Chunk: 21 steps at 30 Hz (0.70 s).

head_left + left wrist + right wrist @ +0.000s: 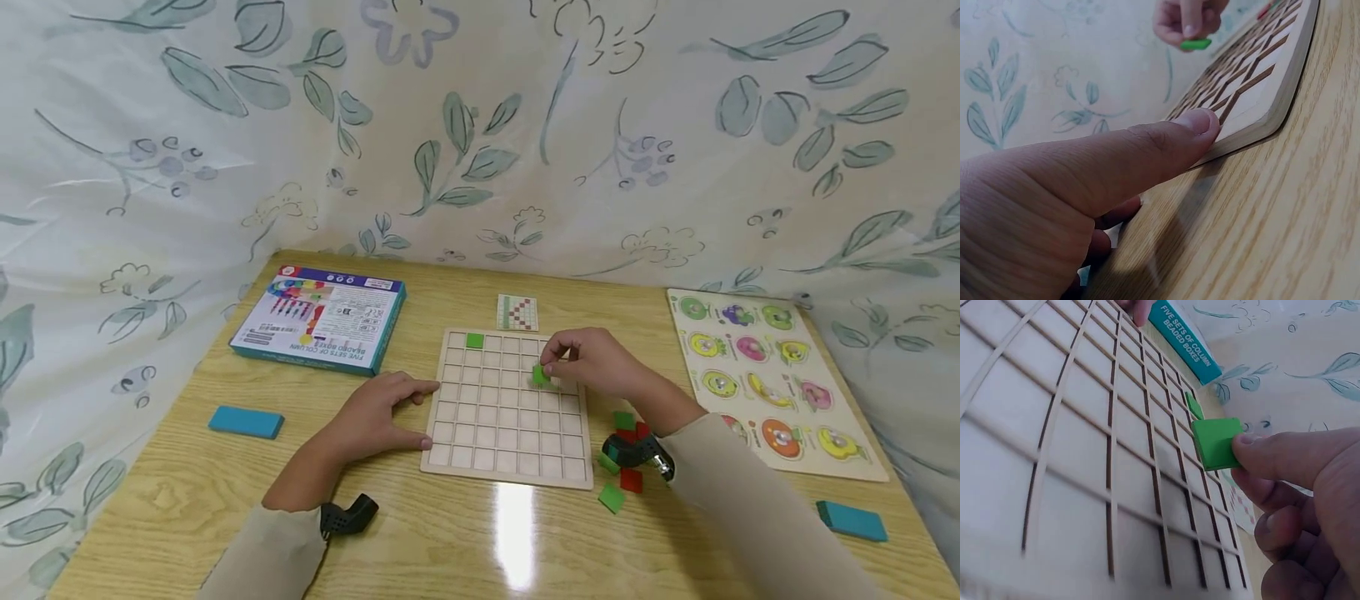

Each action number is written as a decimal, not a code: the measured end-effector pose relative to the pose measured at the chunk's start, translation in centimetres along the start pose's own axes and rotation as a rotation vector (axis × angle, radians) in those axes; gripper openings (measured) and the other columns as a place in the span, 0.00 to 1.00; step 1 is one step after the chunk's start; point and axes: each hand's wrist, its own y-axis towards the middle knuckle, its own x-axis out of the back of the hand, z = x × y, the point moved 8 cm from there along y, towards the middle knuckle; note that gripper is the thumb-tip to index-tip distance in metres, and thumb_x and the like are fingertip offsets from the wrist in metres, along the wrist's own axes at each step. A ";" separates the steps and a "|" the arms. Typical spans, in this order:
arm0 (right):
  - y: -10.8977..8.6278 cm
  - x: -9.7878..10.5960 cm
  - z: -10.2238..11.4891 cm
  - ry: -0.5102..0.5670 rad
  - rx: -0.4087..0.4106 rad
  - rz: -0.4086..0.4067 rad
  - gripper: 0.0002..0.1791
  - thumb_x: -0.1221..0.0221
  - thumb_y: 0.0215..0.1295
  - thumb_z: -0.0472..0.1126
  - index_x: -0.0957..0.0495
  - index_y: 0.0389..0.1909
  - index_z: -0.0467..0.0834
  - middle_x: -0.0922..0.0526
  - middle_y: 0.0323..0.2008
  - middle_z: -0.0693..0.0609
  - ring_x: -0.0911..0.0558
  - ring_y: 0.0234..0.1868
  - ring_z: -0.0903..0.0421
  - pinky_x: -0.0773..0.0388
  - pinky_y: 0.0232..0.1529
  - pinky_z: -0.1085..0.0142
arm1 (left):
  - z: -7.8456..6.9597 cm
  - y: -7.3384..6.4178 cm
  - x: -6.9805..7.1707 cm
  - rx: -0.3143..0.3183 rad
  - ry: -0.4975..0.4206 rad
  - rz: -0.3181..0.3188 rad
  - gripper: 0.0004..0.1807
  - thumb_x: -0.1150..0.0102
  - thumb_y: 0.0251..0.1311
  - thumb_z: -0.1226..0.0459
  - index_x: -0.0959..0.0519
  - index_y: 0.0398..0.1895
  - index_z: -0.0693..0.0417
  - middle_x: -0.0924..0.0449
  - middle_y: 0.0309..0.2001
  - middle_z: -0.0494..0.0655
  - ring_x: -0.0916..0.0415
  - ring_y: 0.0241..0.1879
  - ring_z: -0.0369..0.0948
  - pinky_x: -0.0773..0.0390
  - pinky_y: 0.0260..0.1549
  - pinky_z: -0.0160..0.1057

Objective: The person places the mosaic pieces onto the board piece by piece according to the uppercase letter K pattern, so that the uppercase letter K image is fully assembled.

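A wooden grid board (pixel 513 479) lies flat on the table. One green square tile (pixel 475 341) sits in a cell of its far row, toward the left. My right hand (pixel 592 360) pinches another green tile (pixel 1215 444) between thumb and index finger, over the right part of the board near the far side. The left hand (pixel 378 417) rests at the board's left edge, its thumb (pixel 1197 122) touching the rim and its fingers extended. Beyond the board lies a small pattern card (pixel 517 313) with red and green squares.
Loose green and red tiles (pixel 612 498) lie right of the board, partly under the right wrist. A fruit puzzle board (pixel 813 425) is at the right, a boxed bead set (pixel 318 321) at the back left. Blue blocks (pixel 246 422) lie at either side. A patterned curtain (pixel 480 150) hangs behind.
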 end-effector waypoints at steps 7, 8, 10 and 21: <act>1.8 -1.4 0.9 0.027 -0.016 -0.023 0.04 0.30 0.72 0.41 0.12 0.41 0.45 0.15 0.39 0.54 0.24 0.35 0.51 0.26 0.36 0.59 | 0.3 0.1 -0.1 -0.004 0.003 -0.002 0.43 0.16 0.51 0.45 0.20 0.72 0.42 0.24 0.44 0.31 0.30 0.44 0.37 0.28 0.48 0.46; 2.1 -1.6 1.0 0.032 -0.007 -0.025 0.03 0.30 0.72 0.40 0.12 0.40 0.45 0.15 0.39 0.54 0.24 0.35 0.51 0.26 0.36 0.59 | 0.3 0.1 -0.1 -0.006 0.002 -0.004 0.43 0.16 0.51 0.45 0.19 0.72 0.42 0.24 0.44 0.31 0.30 0.44 0.37 0.28 0.48 0.47; 2.6 -1.9 1.2 0.044 0.003 -0.028 0.02 0.30 0.72 0.40 0.12 0.40 0.45 0.15 0.39 0.53 0.23 0.35 0.51 0.26 0.37 0.59 | 0.4 0.1 -0.2 -0.007 -0.001 -0.006 0.43 0.16 0.50 0.45 0.19 0.72 0.42 0.24 0.44 0.32 0.29 0.44 0.37 0.28 0.48 0.46; 5.6 -3.9 2.3 0.084 0.031 -0.053 0.02 0.31 0.72 0.40 0.12 0.40 0.46 0.15 0.38 0.53 0.22 0.37 0.53 0.24 0.38 0.60 | 0.3 0.1 -0.2 0.033 -0.008 0.013 0.44 0.15 0.49 0.46 0.20 0.72 0.41 0.25 0.44 0.31 0.29 0.44 0.37 0.27 0.49 0.46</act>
